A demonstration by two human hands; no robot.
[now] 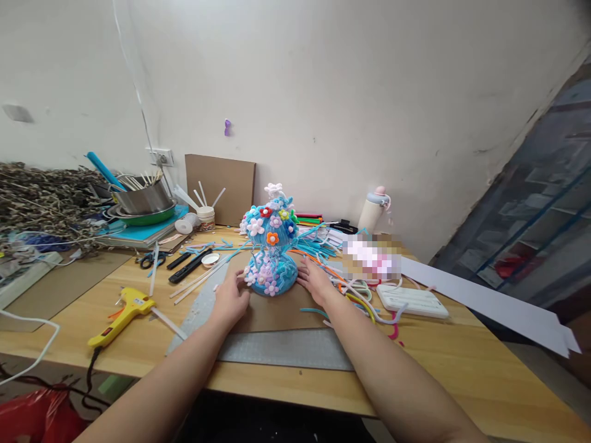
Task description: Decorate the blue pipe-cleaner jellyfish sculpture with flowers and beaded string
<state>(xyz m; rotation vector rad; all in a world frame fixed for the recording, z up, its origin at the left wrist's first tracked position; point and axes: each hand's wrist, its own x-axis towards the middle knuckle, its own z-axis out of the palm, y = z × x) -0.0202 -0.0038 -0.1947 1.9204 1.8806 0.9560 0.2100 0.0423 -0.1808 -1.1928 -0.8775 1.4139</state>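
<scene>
A blue pipe-cleaner ornament stands upright in front of me, with a rounded top and a wide round base. Small fuzzy flowers in pink, white, orange, red and yellow cover it. My left hand has its fingers curled against the left side of the base. On the opposite side, my right hand rests its fingertips along the base, so the ornament sits held between both hands. Some fingertips are hidden behind the base. Under it lie a brown cardboard sheet and a grey cutting mat.
Left of the mat lie a yellow glue gun, scissors and a black cutter. Loose pipe cleaners and a white flat box are at right. A bottle stands behind; cardboard leans on the wall.
</scene>
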